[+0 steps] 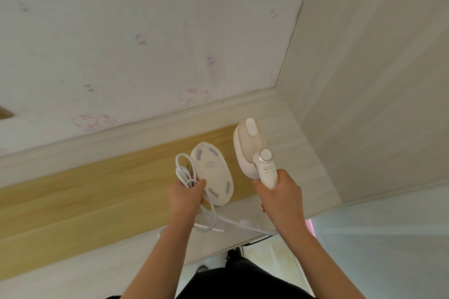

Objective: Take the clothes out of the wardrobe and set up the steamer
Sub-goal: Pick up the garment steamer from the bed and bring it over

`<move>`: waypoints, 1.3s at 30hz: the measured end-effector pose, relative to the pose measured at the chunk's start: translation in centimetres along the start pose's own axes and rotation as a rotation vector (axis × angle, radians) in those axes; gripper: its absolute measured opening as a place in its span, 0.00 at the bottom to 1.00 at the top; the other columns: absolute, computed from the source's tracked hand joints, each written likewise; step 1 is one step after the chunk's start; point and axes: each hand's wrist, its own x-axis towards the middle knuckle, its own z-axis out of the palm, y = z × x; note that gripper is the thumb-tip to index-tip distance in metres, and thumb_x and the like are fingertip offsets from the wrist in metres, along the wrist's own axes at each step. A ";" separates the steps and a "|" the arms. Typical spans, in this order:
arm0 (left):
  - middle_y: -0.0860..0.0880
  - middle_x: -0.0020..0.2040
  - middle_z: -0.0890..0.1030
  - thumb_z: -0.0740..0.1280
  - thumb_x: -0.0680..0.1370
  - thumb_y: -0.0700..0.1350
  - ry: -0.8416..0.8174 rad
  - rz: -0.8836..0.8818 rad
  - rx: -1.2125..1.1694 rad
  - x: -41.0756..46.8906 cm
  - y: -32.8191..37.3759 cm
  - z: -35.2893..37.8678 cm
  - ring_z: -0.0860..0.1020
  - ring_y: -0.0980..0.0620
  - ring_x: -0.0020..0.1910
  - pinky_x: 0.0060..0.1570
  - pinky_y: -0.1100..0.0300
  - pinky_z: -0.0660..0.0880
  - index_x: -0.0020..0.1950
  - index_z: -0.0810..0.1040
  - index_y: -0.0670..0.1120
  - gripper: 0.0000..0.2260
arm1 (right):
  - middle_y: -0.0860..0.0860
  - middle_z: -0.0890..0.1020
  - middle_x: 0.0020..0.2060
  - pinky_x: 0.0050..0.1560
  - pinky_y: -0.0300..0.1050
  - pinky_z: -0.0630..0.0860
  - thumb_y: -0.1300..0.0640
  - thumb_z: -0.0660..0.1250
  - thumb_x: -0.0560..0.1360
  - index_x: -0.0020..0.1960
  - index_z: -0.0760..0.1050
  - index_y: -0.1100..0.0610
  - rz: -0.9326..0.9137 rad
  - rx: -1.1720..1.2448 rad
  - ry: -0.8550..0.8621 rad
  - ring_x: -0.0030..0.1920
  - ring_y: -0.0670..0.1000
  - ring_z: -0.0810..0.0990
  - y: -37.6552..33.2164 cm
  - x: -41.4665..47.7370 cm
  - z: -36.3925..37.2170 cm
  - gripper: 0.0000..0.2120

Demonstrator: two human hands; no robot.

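Hidden: the lower handle of the steamer [250,150] is buried inside the right hand [279,192]; the fingertips of the left hand [187,195] go behind the base [213,177]; the plug sits half lost among the coils of the cord [182,172], and the cord's far end passes out of sight behind the right forearm.
Hard to read: the small print in the middle of the base is too faint to make out.
Hands: the right one is wrapped round the steamer's handle, holding it up in the air with the head pointing away; the left one pinches the base and a bundle of cord together, beside the steamer but not touching it.
Materials and shapes: smooth cream plastic steamer with a knurled metal-rimmed dial [266,155]; flat oval white base with grey pads; round white flex, looped.
Behind: pale wallpaper [121,31] printed with pink cartoon cats; a wood-grain board [97,196], yellow and whitish; a pale side panel [364,80].
Counts: one steamer, one base, one cord, four grey pads, two hands.
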 end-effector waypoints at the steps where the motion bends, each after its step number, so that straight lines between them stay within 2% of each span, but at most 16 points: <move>1: 0.45 0.28 0.79 0.73 0.73 0.43 -0.004 -0.003 0.004 0.2 0.0 0.3 0.78 0.47 0.28 0.33 0.55 0.77 0.39 0.78 0.42 0.06 | 0.51 0.79 0.33 0.37 0.55 0.80 0.50 0.69 0.69 0.42 0.72 0.53 0.001 0.003 -0.001 0.33 0.55 0.80 0.1 0.3 -0.1 0.09; 5: 0.44 0.30 0.79 0.73 0.73 0.43 -0.019 -0.007 -0.002 0.7 0.4 1.4 0.77 0.48 0.27 0.30 0.58 0.73 0.43 0.77 0.41 0.07 | 0.51 0.79 0.33 0.36 0.54 0.80 0.50 0.70 0.69 0.42 0.71 0.53 -0.001 -0.007 -0.001 0.33 0.54 0.80 0.4 1.2 -0.3 0.09; 11: 0.43 0.29 0.78 0.73 0.72 0.40 0.010 -0.023 0.020 1.5 0.9 2.8 0.76 0.47 0.26 0.31 0.56 0.74 0.38 0.74 0.42 0.08 | 0.51 0.79 0.34 0.36 0.53 0.80 0.49 0.70 0.70 0.43 0.71 0.53 0.002 -0.040 -0.013 0.34 0.54 0.80 1.1 2.4 0.1 0.10; 24: 0.44 0.26 0.79 0.73 0.72 0.43 -0.010 -0.043 0.064 2.7 0.5 2.9 0.76 0.50 0.24 0.30 0.58 0.73 0.41 0.79 0.40 0.08 | 0.51 0.79 0.33 0.34 0.50 0.78 0.49 0.69 0.70 0.42 0.71 0.53 -0.016 -0.087 -0.076 0.33 0.53 0.80 1.8 3.6 1.4 0.10; 29: 0.44 0.28 0.79 0.73 0.71 0.43 0.046 -0.045 -0.029 2.3 0.2 1.0 0.76 0.50 0.25 0.29 0.58 0.73 0.43 0.79 0.41 0.07 | 0.51 0.79 0.33 0.32 0.47 0.76 0.49 0.68 0.70 0.42 0.70 0.53 -0.042 -0.083 -0.110 0.32 0.53 0.80 1.4 3.4 2.3 0.10; 33: 0.44 0.28 0.77 0.72 0.73 0.43 0.081 -0.030 -0.147 1.5 0.1 -1.4 0.74 0.49 0.26 0.31 0.57 0.72 0.41 0.79 0.41 0.06 | 0.51 0.79 0.32 0.32 0.48 0.75 0.49 0.69 0.69 0.42 0.70 0.54 -0.064 -0.093 -0.135 0.33 0.53 0.79 0.8 2.7 3.6 0.11; 37: 0.43 0.28 0.76 0.72 0.73 0.43 0.133 -0.009 -0.217 0.9 0.0 -3.8 0.73 0.48 0.27 0.32 0.56 0.72 0.41 0.79 0.41 0.06 | 0.48 0.78 0.36 0.28 0.39 0.66 0.50 0.69 0.71 0.46 0.71 0.56 -0.103 -0.154 -0.168 0.36 0.50 0.78 0.4 1.6 5.3 0.12; 39: 0.42 0.29 0.76 0.72 0.74 0.43 0.140 -0.009 -0.242 0.8 0.1 -4.9 0.73 0.48 0.27 0.31 0.56 0.72 0.41 0.78 0.41 0.06 | 0.48 0.78 0.38 0.28 0.37 0.65 0.50 0.69 0.72 0.48 0.72 0.56 -0.102 -0.180 -0.169 0.37 0.49 0.77 0.3 1.1 6.0 0.11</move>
